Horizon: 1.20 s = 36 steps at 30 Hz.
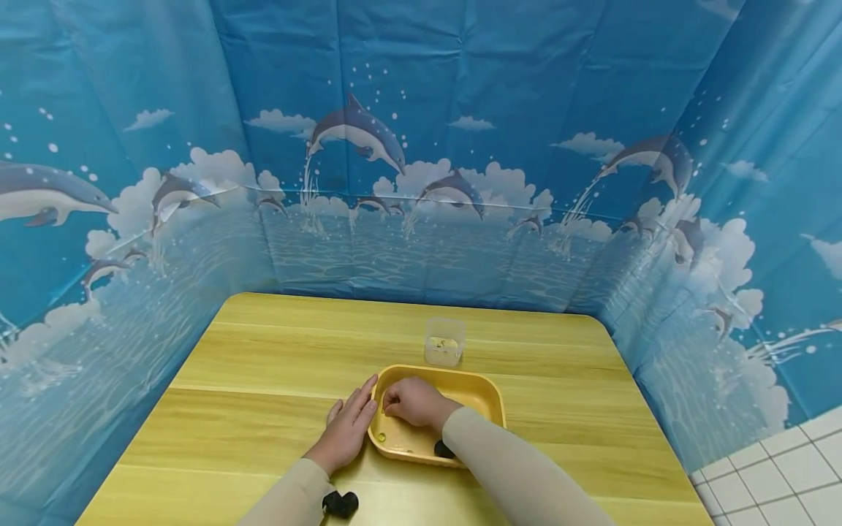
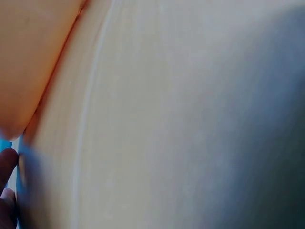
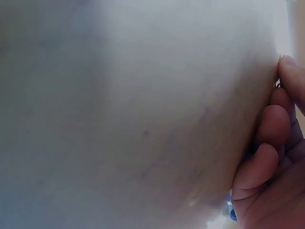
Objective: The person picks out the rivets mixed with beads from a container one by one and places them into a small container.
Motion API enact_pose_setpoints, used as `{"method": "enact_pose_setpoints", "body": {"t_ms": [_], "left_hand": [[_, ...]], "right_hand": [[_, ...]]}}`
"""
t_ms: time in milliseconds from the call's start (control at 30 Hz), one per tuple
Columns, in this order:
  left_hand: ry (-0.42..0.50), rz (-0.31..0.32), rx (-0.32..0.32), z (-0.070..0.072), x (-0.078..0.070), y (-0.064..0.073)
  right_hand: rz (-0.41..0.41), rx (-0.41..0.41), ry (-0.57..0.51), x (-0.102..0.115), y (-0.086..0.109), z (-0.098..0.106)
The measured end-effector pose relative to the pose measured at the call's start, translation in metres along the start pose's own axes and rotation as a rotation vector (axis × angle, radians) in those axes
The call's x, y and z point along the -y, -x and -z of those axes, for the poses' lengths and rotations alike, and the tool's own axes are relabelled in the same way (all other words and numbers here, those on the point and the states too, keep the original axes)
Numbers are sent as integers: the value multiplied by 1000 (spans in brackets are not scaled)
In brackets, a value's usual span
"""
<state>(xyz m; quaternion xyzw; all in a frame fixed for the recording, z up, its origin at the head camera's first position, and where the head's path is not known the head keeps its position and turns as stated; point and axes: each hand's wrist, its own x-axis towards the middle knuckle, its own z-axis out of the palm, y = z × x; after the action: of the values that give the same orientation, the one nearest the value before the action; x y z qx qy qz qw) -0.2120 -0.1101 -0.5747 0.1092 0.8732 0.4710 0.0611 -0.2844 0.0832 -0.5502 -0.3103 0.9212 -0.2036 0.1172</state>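
- Yellow tray (image 1: 483, 400): located lower centre of the head frame, on the bench (image 1: 263, 365). Judged light, stiff and smooth; best held by the rim.
- Small yellow piece (image 1: 381, 437): at the tray's lower-left corner. Judged light, hard and possibly slippery; a fingertip pinch at its edges should suit.
- Clear container (image 1: 444, 359): directly above the tray in the frame, small contents inside. Judged light; hold by the walls.
- Left hand (image 1: 346, 429): fingers extended, resting against the tray's left rim.
- Right hand (image 1: 417, 402): inside the tray, fingers curled; cannot tell whether anything is pinched.
- Views: right wrist shows the curled fingers and thumb at its right edge, undersides hidden from head; only head shows the container.
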Motion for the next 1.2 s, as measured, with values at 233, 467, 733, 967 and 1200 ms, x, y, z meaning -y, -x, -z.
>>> {"method": "enact_pose_setpoints", "body": {"t_ms": [233, 467, 733, 967, 1200], "left_hand": [[5, -8, 4, 2, -3, 1], [13, -10, -7, 1, -3, 0], [78, 10, 19, -2, -2, 5], [117, 44, 94, -7, -14, 20], [194, 44, 121, -8, -9, 19]], "right_hand": [[1, -8, -8, 0, 1, 0], [-4, -16, -32, 0, 2, 3], [4, -15, -46, -2, 1, 0], [-7, -13, -41, -2, 1, -1], [-18, -11, -84, -2, 2, 1]]}}
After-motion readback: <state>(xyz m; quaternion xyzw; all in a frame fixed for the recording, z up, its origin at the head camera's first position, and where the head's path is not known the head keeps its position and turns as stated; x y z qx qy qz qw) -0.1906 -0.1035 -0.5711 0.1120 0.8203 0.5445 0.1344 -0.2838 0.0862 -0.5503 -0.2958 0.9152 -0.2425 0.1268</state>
